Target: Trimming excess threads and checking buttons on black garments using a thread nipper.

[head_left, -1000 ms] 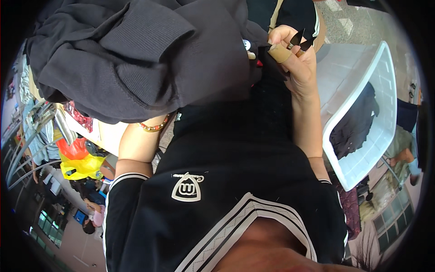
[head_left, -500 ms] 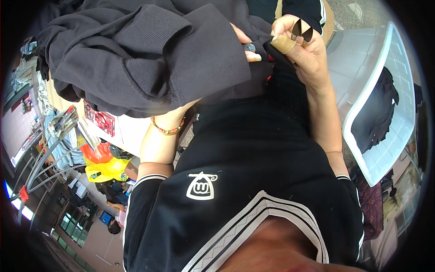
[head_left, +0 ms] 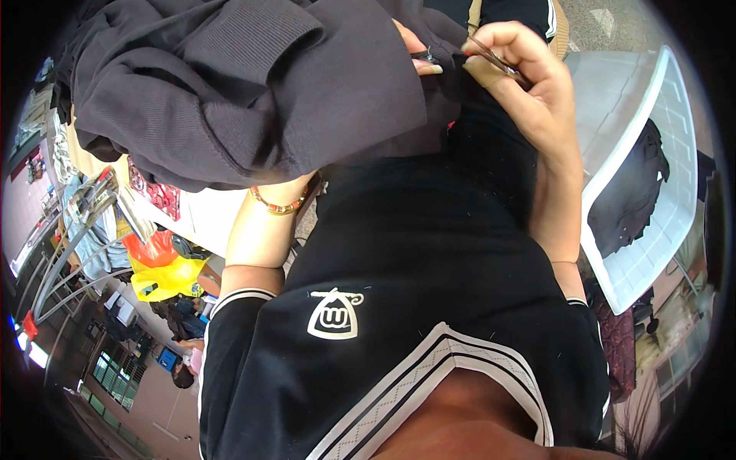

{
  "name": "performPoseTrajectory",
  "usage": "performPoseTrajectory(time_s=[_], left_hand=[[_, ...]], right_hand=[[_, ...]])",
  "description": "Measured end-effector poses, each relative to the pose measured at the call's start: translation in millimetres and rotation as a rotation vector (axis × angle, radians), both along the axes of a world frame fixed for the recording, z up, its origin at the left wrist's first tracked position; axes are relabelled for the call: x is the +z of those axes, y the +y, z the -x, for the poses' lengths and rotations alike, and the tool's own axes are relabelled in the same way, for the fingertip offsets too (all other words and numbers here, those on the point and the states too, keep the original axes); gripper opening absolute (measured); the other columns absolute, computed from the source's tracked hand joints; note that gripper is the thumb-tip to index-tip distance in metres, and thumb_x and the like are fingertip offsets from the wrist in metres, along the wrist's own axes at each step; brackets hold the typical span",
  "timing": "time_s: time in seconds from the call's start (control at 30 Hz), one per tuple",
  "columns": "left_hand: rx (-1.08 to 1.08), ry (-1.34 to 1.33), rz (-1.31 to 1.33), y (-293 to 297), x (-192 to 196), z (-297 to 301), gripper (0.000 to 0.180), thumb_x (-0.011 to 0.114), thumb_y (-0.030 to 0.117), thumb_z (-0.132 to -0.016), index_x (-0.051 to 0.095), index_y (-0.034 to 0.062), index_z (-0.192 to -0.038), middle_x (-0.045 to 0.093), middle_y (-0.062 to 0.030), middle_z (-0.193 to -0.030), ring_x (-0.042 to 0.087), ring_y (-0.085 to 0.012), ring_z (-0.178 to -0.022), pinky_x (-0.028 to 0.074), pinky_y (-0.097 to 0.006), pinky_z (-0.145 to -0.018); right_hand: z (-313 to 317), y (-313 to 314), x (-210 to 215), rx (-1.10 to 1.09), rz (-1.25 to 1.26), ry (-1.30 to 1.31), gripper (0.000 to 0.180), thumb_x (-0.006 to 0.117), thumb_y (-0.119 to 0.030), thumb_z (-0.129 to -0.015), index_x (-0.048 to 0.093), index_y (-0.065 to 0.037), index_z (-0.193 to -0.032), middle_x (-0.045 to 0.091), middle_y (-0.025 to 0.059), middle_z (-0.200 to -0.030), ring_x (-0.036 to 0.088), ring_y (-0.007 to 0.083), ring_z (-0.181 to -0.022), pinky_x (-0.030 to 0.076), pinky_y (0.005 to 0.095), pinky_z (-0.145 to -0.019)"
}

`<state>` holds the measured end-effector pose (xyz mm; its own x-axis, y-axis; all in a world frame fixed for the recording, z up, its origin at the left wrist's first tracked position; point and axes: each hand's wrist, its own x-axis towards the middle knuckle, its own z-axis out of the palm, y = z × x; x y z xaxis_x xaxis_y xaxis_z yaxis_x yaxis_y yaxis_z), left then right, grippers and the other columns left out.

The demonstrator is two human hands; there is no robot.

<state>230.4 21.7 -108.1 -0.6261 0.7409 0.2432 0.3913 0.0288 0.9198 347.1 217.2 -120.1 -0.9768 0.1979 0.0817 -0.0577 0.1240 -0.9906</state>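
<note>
A dark grey garment (head_left: 345, 84) with ribbed edges lies bunched across my lap and over my left forearm. My left hand (head_left: 410, 38) is mostly under the cloth; its thumb and a finger show closed around a dark button (head_left: 426, 55) on the garment. My right hand (head_left: 533, 80) grips a small pair of thread snips (head_left: 500, 61), their tips pointing left towards the button and close beside it. Whether the tips touch the thread is too small to tell.
On the right stands a tilted pale blue plastic tub (head_left: 613, 264) with dark cloth (head_left: 636, 192) inside. At the left are a white tabletop (head_left: 211, 222), a red bag (head_left: 151, 249), a yellow bag (head_left: 170, 277) and metal rods. A person (head_left: 184, 374) is far back, lower left.
The snips have turned in my right hand, from blades pointing up to tips pointing left at the button. The button now shows edge-on between my left fingers.
</note>
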Motion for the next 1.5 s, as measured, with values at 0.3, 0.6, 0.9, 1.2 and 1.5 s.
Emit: performPoseTrajectory(time_s=[0.3, 0.6, 0.9, 1.2, 1.5], left_hand=[[-0.042, 0.55, 0.16, -3.5, -8.6, 16.3, 0.021, 0.078, 0.007, -0.081, 0.067, 0.0033, -0.099, 0.065, -0.0089, -0.097, 0.064, -0.021, -0.086, 0.052, -0.028, -0.074], [-0.073, 0.61, 0.271, -1.9, 2.9, 15.2, 0.016, 0.077, 0.013, -0.083, 0.071, 0.0032, -0.094, 0.068, -0.0088, -0.091, 0.064, -0.022, -0.082, 0.051, -0.029, -0.073], [-0.192, 0.634, 0.296, -2.7, -4.5, 21.7, 0.015, 0.076, 0.015, -0.084, 0.071, 0.0034, -0.093, 0.069, -0.0083, -0.089, 0.065, -0.0219, -0.082, 0.051, -0.029, -0.073], [-0.205, 0.504, -0.399, 10.6, -53.0, 25.4, 0.01, 0.062, 0.007, -0.093, 0.068, 0.0007, -0.098, 0.062, -0.0071, -0.089, 0.06, -0.021, -0.085, 0.049, -0.03, -0.077], [-0.171, 0.476, -0.293, 2.7, -50.4, 23.9, 0.009, 0.065, 0.008, -0.092, 0.068, 0.001, -0.097, 0.063, -0.0074, -0.089, 0.061, -0.0207, -0.084, 0.049, -0.029, -0.076]], right_hand=[[0.7, 15.2, 38.7, 0.14, -0.547, 0.153, 0.033, 0.078, -0.003, -0.078, 0.072, 0.0, -0.111, 0.064, 0.0055, -0.091, 0.057, 0.0123, -0.079, 0.042, 0.024, -0.069], [3.5, 12.9, 35.1, 0.141, -0.512, 0.139, 0.034, 0.079, -0.003, -0.077, 0.074, -0.003, -0.11, 0.06, 0.0044, -0.083, 0.056, 0.0119, -0.075, 0.04, 0.0235, -0.063], [5.5, 14.4, 27.5, 0.161, -0.5, 0.15, 0.033, 0.079, -0.002, -0.076, 0.074, -0.001, -0.109, 0.061, 0.005, -0.081, 0.055, 0.0128, -0.073, 0.039, 0.0249, -0.062], [3.3, 16.0, 26.6, 0.16, -0.531, 0.2, 0.037, 0.08, 0.002, -0.074, 0.074, -0.001, -0.11, 0.062, 0.0051, -0.085, 0.057, 0.012, -0.075, 0.042, 0.0233, -0.062], [6.4, 13.2, 21.7, 0.157, -0.61, 0.263, 0.038, 0.081, 0.001, -0.073, 0.074, -0.001, -0.11, 0.063, 0.0053, -0.084, 0.059, 0.0125, -0.075, 0.044, 0.0233, -0.062]])
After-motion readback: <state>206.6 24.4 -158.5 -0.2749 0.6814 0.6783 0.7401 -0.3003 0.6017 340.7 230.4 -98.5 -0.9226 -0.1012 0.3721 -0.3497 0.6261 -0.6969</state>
